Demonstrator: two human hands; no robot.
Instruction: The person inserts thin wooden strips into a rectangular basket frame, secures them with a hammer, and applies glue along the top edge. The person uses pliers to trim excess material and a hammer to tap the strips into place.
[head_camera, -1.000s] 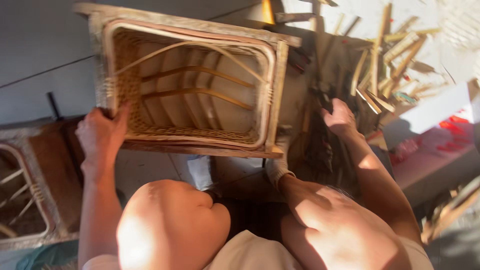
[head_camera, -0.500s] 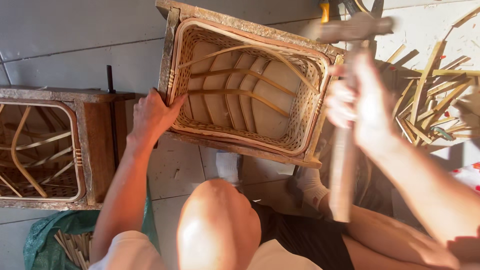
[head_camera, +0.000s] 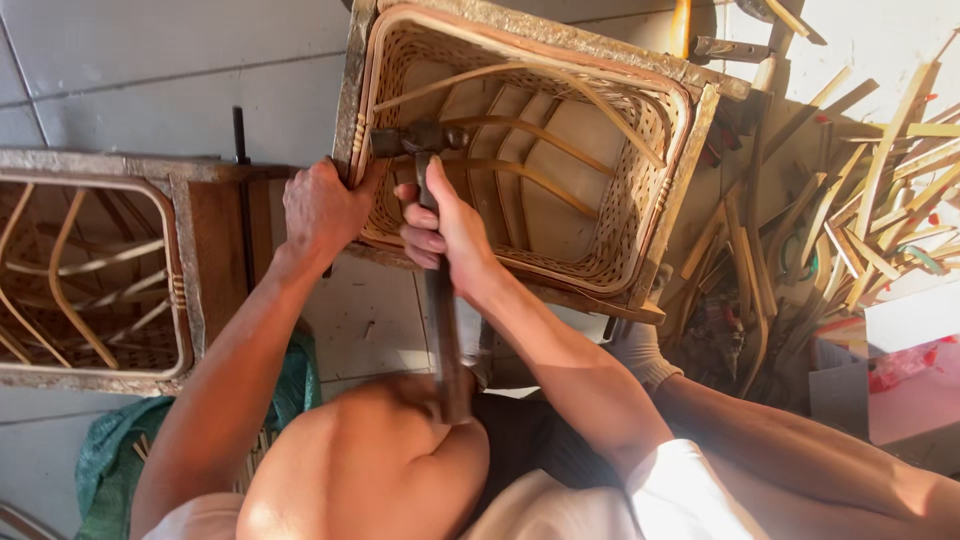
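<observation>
Two hands: both are working at one basket (head_camera: 530, 150), a woven rattan frame tipped on its side on the floor.
Left hand (head_camera: 322, 207): its fingers are clamping on the basket's near left rim, steadying it.
Right hand (head_camera: 445, 230): its fingers are wrapping tight around a hammer (head_camera: 432, 250), gripping high on the handle, close to the head.
Hammer head: it is sitting just beyond the right fingers, at the inner edge of the rim, and right beside the left fingers.
Handle: it is running back from the right fingers toward the knee (head_camera: 370, 460).
Second basket (head_camera: 95, 270): it is lying to the left, apart from the left fingers.
Cane offcuts (head_camera: 850, 210): they are lying scattered well right of the right fingers, with other tools among them.
Risk, fingers: the head is striking so near the left hand that a glancing blow could catch those fingers.
Risk, basket: a hard or off-line hit could probably crack the thin cane or dent the weave.
Risk, hold: if the left grip slackens, the tipped basket may shift under the blow.
</observation>
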